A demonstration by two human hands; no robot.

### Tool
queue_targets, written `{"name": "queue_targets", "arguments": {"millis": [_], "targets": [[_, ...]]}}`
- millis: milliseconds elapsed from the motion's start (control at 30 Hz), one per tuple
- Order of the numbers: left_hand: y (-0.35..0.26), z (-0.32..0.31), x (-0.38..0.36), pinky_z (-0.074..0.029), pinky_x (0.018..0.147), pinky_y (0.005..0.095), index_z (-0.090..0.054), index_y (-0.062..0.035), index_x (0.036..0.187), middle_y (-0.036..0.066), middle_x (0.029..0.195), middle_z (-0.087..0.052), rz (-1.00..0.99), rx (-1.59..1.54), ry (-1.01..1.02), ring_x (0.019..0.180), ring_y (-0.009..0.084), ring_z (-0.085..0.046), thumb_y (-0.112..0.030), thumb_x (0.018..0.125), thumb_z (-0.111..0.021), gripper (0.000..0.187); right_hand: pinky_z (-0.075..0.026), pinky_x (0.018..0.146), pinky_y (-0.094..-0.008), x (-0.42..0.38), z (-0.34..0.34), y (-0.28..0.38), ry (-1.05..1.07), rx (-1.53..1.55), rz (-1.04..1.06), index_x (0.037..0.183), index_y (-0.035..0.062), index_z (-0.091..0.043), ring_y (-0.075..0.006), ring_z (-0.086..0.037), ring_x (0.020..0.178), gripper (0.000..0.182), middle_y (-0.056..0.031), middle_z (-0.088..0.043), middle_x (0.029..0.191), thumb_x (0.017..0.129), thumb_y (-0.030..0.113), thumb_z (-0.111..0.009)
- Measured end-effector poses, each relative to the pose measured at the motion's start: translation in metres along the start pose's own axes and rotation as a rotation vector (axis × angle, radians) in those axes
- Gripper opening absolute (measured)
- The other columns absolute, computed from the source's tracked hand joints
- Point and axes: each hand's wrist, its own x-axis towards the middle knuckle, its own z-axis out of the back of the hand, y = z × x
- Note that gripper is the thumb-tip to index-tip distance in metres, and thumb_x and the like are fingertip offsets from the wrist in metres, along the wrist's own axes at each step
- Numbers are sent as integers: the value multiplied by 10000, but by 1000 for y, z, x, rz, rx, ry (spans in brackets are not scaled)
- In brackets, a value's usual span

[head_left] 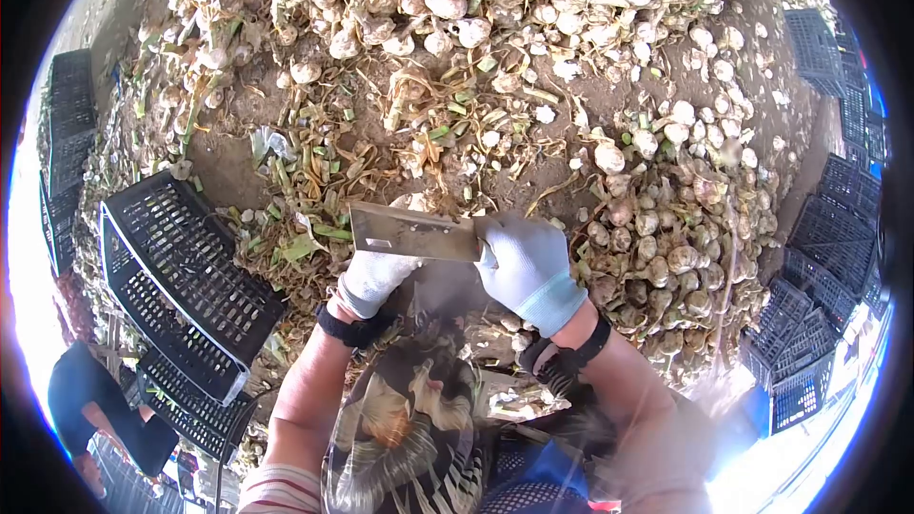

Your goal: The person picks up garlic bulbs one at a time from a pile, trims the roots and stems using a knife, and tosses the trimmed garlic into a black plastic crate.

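Note:
My right hand [523, 266], in a white knit glove with a pale blue cuff, is wrapped round the handle end of a cleaver [414, 231]. Its broad grey blade points left, with small bits stuck to it. Behind and below that blade is my left hand [378, 278], also gloved in white and curled inward. The blade covers its fingers, and I cannot tell what they hold. A pale garlic bulb [411, 202] shows just past the blade's far edge. Cut stalks and dry leaves [309, 195] lie on the ground in front of both hands.
A large garlic heap [447, 2] spreads across the far side. Trimmed bulbs [657, 252] are piled at right. Black plastic crates [186, 257] stand at left, with more stacked crates [833, 228] at far right. Another person [100, 409] is at lower left.

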Motion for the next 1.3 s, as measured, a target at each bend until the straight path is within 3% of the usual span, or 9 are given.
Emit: {"name": "queue_targets", "arguments": {"millis": [300,467,667,867,900,1067,1133,1167,1300], "targets": [[-52,-14,-5,-505,954,309,-591,4,1233,72,1132,-670,85,-260,58,1031,159,-645,-139,741,-822,562,-567,649,-400,15,1,-21,342,-71,-342,902,97,-692,-307,-705,730,156,-130,-710,819,885,193,-570],[-64,-28,11,-502,929,325,-552,-10,1265,90,1155,-668,56,-174,52,1035,183,-649,-165,707,-818,637,-539,634,-418,-13,-46,-56,38,431,-379,888,106,-701,-346,-684,705,160,-135,-698,768,830,251,-664],[-57,-21,18,-492,851,427,-680,-126,1068,103,1093,-621,-609,1025,30,968,345,-594,63,643,-664,466,-525,620,-424,22,-26,-28,60,578,-233,893,109,-693,-394,-647,700,181,-165,-649,707,799,263,-676],[-89,-18,26,-502,762,437,-691,-124,872,55,1029,-615,-856,1040,56,975,313,-600,16,635,-674,275,-535,676,-412,8,-40,-73,403,244,-473,862,72,-683,-327,-672,682,191,-160,-682,733,850,260,-654],[-97,-33,29,-511,765,441,-692,-118,902,62,1052,-626,-864,940,35,983,309,-607,32,645,-666,299,-536,694,-315,-10,-69,-85,362,462,-605,975,34,-713,-171,-670,703,205,-87,-709,770,841,187,-732],[-141,-141,56,-479,981,478,-418,-202,1436,166,1391,-506,-594,428,408,857,349,-708,-153,823,-623,648,-533,634,-283,-27,-119,-72,21,1438,-578,995,32,-720,-168,-651,654,174,-31,-692,741,873,157,-709],[-109,-107,102,-571,772,466,-407,-171,1419,179,1317,-541,-625,812,-185,782,363,-704,-85,805,-616,654,-526,594,-272,-24,-117,-69,-148,1797,-607,989,31,-721,-160,-641,624,161,-24,-684,732,877,147,-709],[-107,-81,120,-588,711,453,-409,-103,1391,184,1243,-569,-367,719,-381,919,371,-687,-30,785,-610,643,-476,491,-248,-2,-57,-44,71,1152,-868,984,26,-719,-123,-594,545,146,-30,-667,724,878,127,-726],[-50,16,170,-569,830,403,-450,-74,1391,211,1254,-602,84,1023,-615,977,320,-683,-16,821,-608,594,-454,470,-223,5,-63,-71,-170,1208,-889,1052,-8,-715,-70,-582,548,246,-28,-675,721,836,107,-743]]}}
